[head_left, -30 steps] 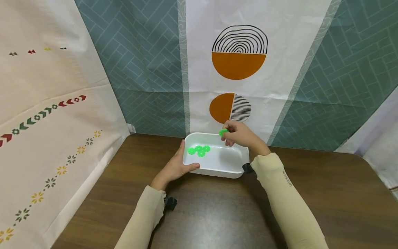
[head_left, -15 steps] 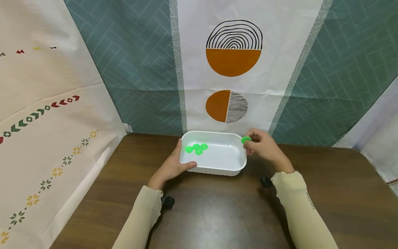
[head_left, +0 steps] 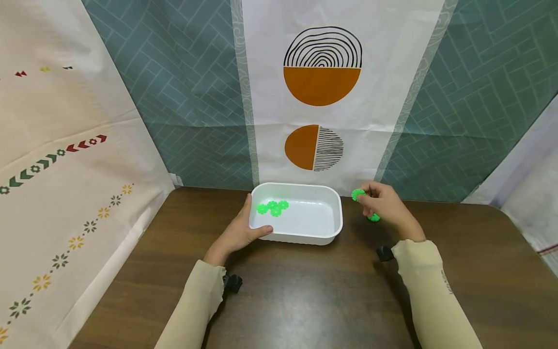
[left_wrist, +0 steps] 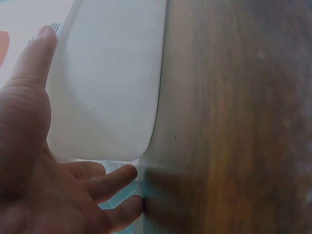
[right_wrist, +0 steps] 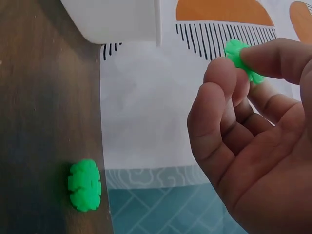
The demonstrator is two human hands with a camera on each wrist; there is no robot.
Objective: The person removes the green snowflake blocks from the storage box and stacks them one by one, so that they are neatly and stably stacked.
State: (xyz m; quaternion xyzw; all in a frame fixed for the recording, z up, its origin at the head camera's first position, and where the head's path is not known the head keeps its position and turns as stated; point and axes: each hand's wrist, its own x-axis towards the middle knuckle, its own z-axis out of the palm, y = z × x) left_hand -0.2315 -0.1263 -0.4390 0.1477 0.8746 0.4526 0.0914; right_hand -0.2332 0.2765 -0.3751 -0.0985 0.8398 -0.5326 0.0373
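My left hand (head_left: 237, 231) holds the left end of a white plastic tray (head_left: 309, 237), its thumb over the front rim and fingers along the outer left end. Several green flower-shaped discs (head_left: 276, 212) lie inside the tray, on its left side. To the right of the tray, my right hand (head_left: 389, 209) pinches another green flower-shaped disc (right_wrist: 236, 50) between thumb and fingers, above the table. Below that hand, more green notched plastic (right_wrist: 85, 185) sits on the table; it looks thick, perhaps stacked discs. In the head view the hand partly covers it.
The brown wooden table (head_left: 279, 300) ends at the back against a patterned cloth (head_left: 200, 97). A cream cloth (head_left: 87, 242) hangs along the left side. Pale cloth (head_left: 529, 203) borders the table at the right.
My right hand has moved from above the tray to its right, carrying the disc along. Green plastic on the table now shows under that hand. The left hand keeps its hold on the tray.
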